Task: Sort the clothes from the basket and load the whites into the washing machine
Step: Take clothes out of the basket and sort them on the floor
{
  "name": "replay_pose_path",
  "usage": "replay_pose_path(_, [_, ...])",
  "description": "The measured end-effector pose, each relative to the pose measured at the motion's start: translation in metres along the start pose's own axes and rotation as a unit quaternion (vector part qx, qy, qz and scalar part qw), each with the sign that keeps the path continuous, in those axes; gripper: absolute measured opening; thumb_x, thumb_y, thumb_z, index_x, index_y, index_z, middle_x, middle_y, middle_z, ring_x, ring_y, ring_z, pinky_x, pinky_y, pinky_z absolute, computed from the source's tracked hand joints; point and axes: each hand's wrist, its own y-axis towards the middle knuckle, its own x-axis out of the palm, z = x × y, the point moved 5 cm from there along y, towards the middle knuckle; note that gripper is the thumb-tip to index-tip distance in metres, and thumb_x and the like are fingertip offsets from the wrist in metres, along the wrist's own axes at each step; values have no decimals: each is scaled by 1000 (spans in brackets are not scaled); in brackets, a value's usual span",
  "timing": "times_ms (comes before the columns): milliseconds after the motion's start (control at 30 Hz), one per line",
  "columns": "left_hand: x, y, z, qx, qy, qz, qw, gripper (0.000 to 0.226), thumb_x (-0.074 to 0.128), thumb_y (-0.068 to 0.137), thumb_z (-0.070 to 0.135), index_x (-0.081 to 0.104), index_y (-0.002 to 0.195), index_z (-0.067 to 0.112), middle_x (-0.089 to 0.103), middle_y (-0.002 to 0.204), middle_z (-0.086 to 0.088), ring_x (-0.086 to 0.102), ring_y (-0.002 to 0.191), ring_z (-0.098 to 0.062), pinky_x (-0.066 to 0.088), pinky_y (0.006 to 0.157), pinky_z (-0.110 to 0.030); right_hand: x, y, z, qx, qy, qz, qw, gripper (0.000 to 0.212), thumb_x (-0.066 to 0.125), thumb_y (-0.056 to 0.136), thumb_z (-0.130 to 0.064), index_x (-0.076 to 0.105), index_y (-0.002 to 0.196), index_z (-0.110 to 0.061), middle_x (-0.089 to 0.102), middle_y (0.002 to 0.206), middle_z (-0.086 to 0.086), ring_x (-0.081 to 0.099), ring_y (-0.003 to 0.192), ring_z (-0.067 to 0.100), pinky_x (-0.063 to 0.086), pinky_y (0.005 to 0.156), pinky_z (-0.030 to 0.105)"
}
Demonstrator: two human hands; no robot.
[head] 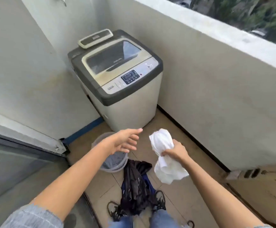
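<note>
While my right hand (175, 151) grips a bunched white cloth garment (165, 155) at its middle, I hold the garment in the air above the tiled floor (188, 199), in front of the grey top-loading washing machine with a dark-rimmed lid (117, 76). The machine lid is closed. My left hand (125, 141) is released, fingers extended toward the machine, grasping nothing. It hovers above the round translucent grey plastic basket (112, 168), which stands on the floor and contains grey fabric. A pile of dark black and blue clothes (137, 186) lies on the floor just beside the basket, between my shoes.
</note>
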Motion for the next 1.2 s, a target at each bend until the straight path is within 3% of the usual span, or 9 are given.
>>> replay_pose_path(100, [21,43,-52,-43,1,-22,999,63,67,84,73,71,122,23,73,120,-3,78,97,-16,59,98,-38,25,27,99,96,-9,-23,995,72,83,63,-37,57,129,-23,68,121,6,66,99,23,58,93,41])
replay_pose_path(167, [31,77,-89,-73,3,-24,997,60,66,85,73,71,122,26,74,119,0,78,95,-13,59,94,-36,42,51,156,142,-20,-35,989,81,83,68,-34,51,142,-22,65,128,7,65,109,27,57,94,39])
replay_pose_path(267, [44,126,-140,-124,-1,-20,992,58,65,86,72,70,123,27,74,118,2,79,91,-11,58,89,-33,59,98,228,183,-25,-32,982,76,84,72,-32,52,140,-21,64,129,6,62,115,29,55,100,45])
replay_pose_path(367, [55,176,-184,-147,-3,-10,989,52,66,89,66,68,124,27,72,119,1,78,94,-13,57,91,-33,73,157,279,187,-14,-22,982,70,86,76,-30,55,139,-18,65,124,5,63,110,28,55,95,41])
replay_pose_path(600, [98,288,-255,-129,5,-34,991,40,69,92,56,71,117,25,78,110,2,79,90,-14,56,94,-37,104,294,334,106,51,11,993,79,93,76,-26,56,146,-18,64,133,2,61,112,19,43,90,28])
replay_pose_path(767, [130,363,-282,-103,-34,-33,994,43,70,91,54,72,121,23,79,110,-1,79,92,-17,53,82,-33,136,365,386,137,69,72,986,90,83,87,-15,34,162,-20,50,156,8,51,141,30,44,115,43])
replay_pose_path(900, [153,396,-316,-117,-76,-25,990,38,65,95,52,75,115,21,80,108,-1,79,92,-17,56,96,-38,176,367,427,165,-7,106,981,75,66,91,-8,39,159,-20,56,152,14,59,131,37,50,108,41])
replay_pose_path(1067, [153,400,-354,-147,-119,-18,982,34,65,98,47,74,117,21,81,104,0,79,92,-17,56,98,-40,239,347,445,162,-47,29,985,80,68,91,-4,34,161,-21,45,161,15,67,99,27,63,86,43])
replay_pose_path(1200, [115,397,-381,-151,-158,19,976,30,63,100,42,74,117,20,82,102,0,79,93,-18,54,103,-44,278,339,419,138,-51,13,989,72,71,92,-12,42,157,-19,51,156,14,65,120,36,54,103,42])
